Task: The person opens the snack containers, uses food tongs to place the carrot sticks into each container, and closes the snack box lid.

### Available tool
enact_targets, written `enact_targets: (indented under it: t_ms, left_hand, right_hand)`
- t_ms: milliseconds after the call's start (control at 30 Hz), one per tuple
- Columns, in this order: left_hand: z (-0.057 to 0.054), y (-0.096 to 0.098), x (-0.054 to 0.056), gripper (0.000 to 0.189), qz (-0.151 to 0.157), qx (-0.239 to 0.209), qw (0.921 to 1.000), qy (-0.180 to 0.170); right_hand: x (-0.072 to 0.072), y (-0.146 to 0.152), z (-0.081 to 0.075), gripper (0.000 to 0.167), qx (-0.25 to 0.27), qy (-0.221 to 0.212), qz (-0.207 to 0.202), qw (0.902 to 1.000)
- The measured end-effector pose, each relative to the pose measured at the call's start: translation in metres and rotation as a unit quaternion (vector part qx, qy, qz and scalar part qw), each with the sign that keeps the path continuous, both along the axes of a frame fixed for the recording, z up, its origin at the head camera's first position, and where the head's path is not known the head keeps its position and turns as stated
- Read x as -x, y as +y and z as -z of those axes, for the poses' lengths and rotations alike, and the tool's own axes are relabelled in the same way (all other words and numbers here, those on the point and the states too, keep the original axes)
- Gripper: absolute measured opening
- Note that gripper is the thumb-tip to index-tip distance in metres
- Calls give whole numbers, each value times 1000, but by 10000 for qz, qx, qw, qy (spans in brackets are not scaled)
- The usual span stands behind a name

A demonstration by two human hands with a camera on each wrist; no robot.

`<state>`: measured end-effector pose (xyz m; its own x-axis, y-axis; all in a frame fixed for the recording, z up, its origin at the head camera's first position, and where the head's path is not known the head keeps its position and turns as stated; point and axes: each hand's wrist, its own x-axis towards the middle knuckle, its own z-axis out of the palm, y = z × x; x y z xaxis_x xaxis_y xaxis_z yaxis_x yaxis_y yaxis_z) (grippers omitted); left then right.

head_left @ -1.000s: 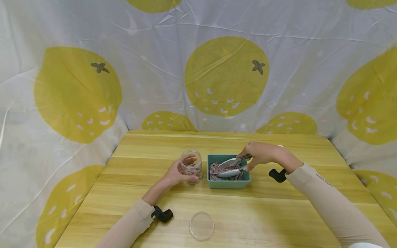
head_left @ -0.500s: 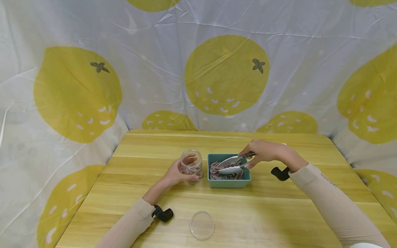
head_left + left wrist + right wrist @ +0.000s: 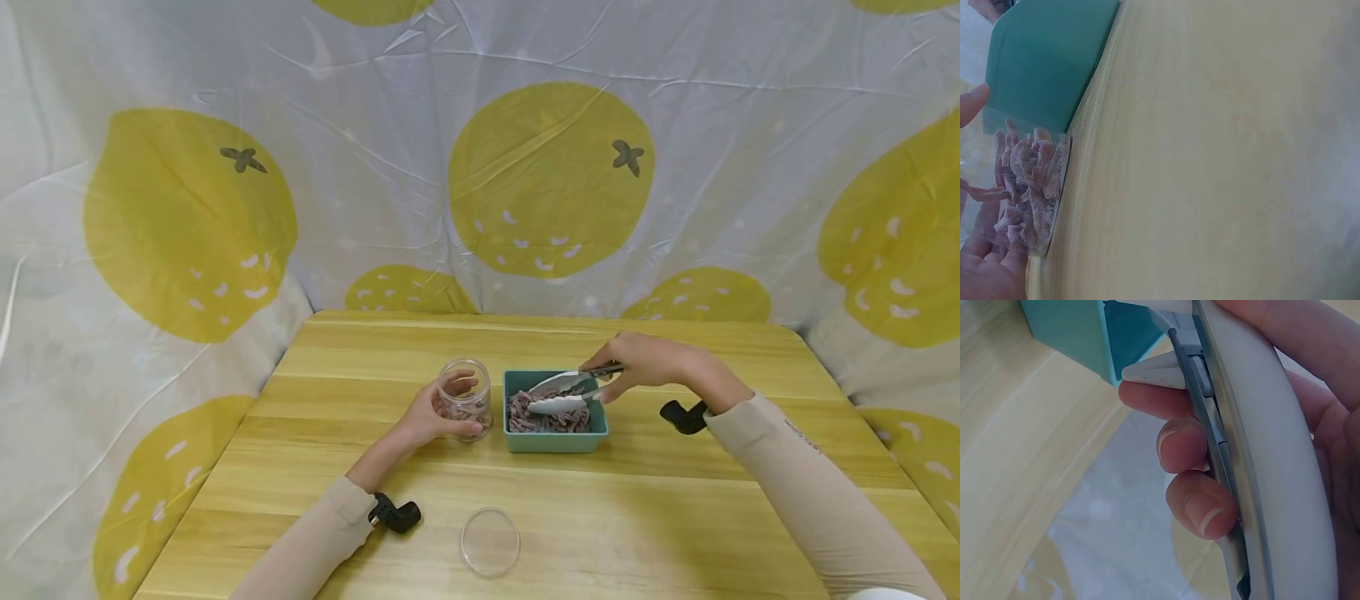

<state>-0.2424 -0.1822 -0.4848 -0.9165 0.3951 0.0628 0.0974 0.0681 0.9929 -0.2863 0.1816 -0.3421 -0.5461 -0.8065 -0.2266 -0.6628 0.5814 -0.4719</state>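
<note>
My left hand [image 3: 422,422] grips a clear jar [image 3: 465,382] standing upright without its lid, fingers behind it and thumb across the front. Purplish-brown, powdery strips [image 3: 1035,181] lie in its lower part. To the right stands a teal rectangular box [image 3: 555,445] with more such strips [image 3: 519,417] inside. From above the box's right end, my right hand [image 3: 643,362] holds metal tongs [image 3: 557,406] with white outer sides. The tongs' two arms slant down into the box, their ends apart among the strips. Whether any strip sits between the ends is unclear.
A clear round lid [image 3: 490,542] lies flat on the wooden table [image 3: 600,517], in front of the jar and box. Black wrist cameras [image 3: 396,514] sit on both forearms. A white cloth [image 3: 375,192] printed with yellow fruit hangs behind and beside the table.
My right hand has shifted slightly up and to the right with the tongs. The tongs' nearer arm has risen and moved back a little. The left hand and jar have stayed in place.
</note>
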Motion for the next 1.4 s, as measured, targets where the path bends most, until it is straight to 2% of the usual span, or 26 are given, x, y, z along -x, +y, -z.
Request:
enact_targets:
  t_ms: [233, 600, 833, 1033, 1267, 1400]
  left_hand:
    - [-2, 0, -1, 82, -10, 24, 10000, -39]
    - [-1, 0, 0, 81, -9, 39, 10000, 2]
    - [-1, 0, 0, 82, 2, 4, 10000, 1]
    - [0, -1, 0, 82, -8, -15, 10000, -16]
    - [1, -1, 1, 82, 5, -24, 10000, -10]
    - [1, -1, 1, 81, 22, -70, 10000, -15]
  right_hand:
    - [-1, 3, -4, 52, 23, 21, 130, 9999]
    - [-1, 7, -7, 50, 169, 89, 34, 9998]
    - [0, 12, -9, 55, 309, 89, 5, 9995]
    - [-2, 14, -16, 60, 376, 84, 30, 9993]
    - [-5, 14, -27, 56, 301, -95, 273, 9991]
    - [-4, 13, -33, 55, 357, -121, 253, 9990]
